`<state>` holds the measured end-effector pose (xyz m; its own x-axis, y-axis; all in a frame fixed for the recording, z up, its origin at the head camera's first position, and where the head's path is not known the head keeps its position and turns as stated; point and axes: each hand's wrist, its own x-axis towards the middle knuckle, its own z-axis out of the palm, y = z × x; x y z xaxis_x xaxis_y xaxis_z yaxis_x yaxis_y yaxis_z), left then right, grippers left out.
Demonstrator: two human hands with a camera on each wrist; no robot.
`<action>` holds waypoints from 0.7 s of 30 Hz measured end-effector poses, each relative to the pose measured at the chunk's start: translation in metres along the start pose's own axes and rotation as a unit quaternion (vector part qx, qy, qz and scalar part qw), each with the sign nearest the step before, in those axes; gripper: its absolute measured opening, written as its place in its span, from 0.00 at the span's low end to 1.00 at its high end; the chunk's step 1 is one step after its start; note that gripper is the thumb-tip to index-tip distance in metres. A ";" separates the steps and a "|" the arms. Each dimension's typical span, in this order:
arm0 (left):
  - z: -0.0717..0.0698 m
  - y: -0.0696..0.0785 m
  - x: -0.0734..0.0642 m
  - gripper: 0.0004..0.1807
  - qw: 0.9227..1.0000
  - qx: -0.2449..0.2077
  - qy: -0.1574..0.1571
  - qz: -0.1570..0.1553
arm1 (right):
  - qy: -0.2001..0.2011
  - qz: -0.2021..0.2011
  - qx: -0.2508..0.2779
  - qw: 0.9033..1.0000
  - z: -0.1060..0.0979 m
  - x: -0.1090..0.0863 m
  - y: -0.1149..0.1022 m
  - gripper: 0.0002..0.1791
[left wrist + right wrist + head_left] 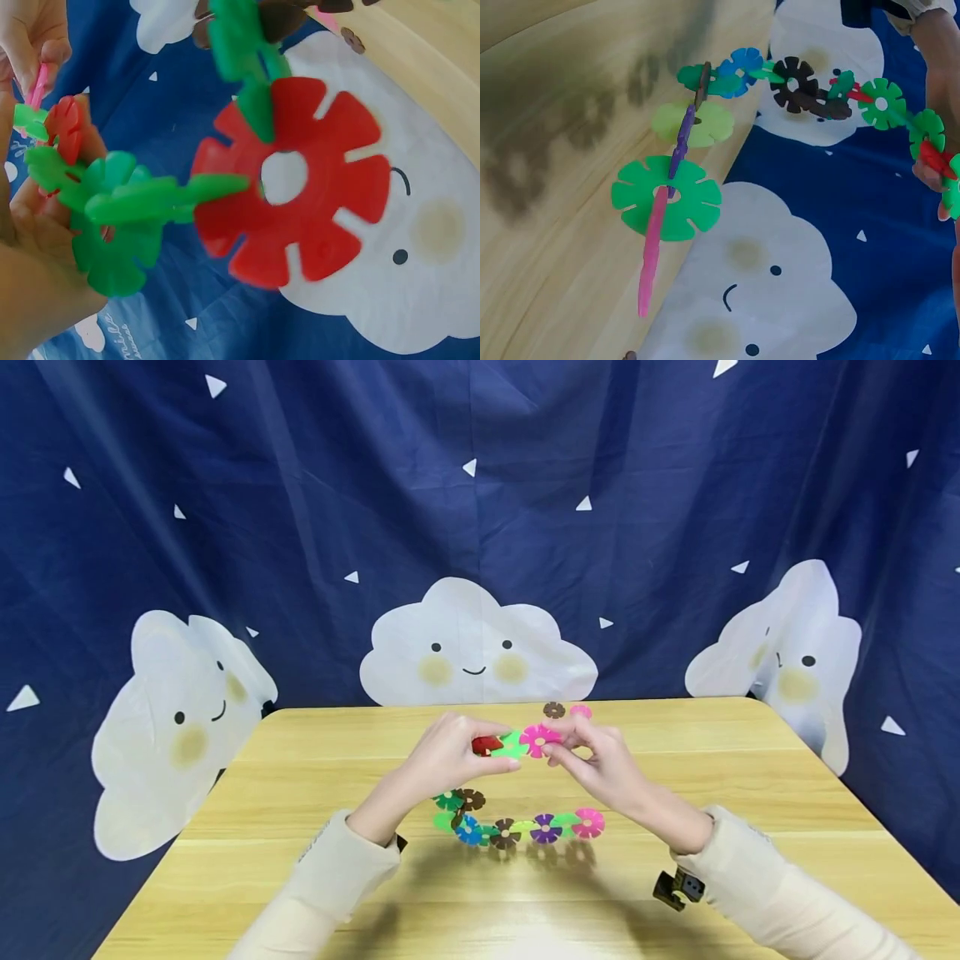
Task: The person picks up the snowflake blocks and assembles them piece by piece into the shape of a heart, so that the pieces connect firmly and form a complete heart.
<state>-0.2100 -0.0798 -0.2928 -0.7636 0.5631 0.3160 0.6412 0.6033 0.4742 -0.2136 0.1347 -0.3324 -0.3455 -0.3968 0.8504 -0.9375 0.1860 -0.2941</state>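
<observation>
A chain of notched plastic snowflake discs hangs over the table, with a blue disc (468, 830), a purple disc (546, 829) and a pink end disc (588, 823) in its lower row. My left hand (450, 750) grips the chain's upper end, around a red disc (486, 745) and a light green disc (512, 745). Between thumb and fingers, my right hand (607, 760) pinches a bright pink disc (540, 741) edge-on against that green one. Whether their slots are interlocked, I cannot tell. In the left wrist view, a large red disc (337, 172) of the chain hangs beside green ones.
A loose brown disc (553, 710) and a loose pink disc (581, 712) lie at the far edge of the wooden table (315, 760). Behind it hangs a dark blue curtain (480, 527) with clouds. A black wrist device (678, 889) sits under the right sleeve.
</observation>
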 end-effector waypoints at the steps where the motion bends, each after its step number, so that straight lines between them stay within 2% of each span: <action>1: 0.000 0.001 0.000 0.22 1.000 -0.006 -0.001 -0.001 | 0.001 -0.006 -0.001 1.000 0.000 0.001 0.000 0.15; 10: 0.002 0.004 0.003 0.21 0.999 -0.025 0.012 0.020 | -0.004 -0.029 -0.019 0.999 -0.001 0.006 -0.001 0.16; 17: 0.008 0.005 0.010 0.21 0.998 -0.048 0.037 0.017 | 0.022 -0.034 -0.003 0.999 -0.007 0.008 -0.003 0.17; 19: 0.008 0.006 0.012 0.22 0.997 -0.069 0.045 0.016 | 0.024 -0.024 0.002 0.999 -0.010 0.011 -0.005 0.18; 21: 0.007 0.006 0.013 0.22 0.995 -0.088 0.051 0.010 | 0.015 0.005 0.014 1.000 -0.015 0.012 -0.008 0.18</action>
<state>-0.2153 -0.0644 -0.2917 -0.7605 0.5085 0.4037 0.6396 0.4799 0.6005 -0.2099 0.1417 -0.3132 -0.3532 -0.3678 0.8602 -0.9352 0.1644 -0.3137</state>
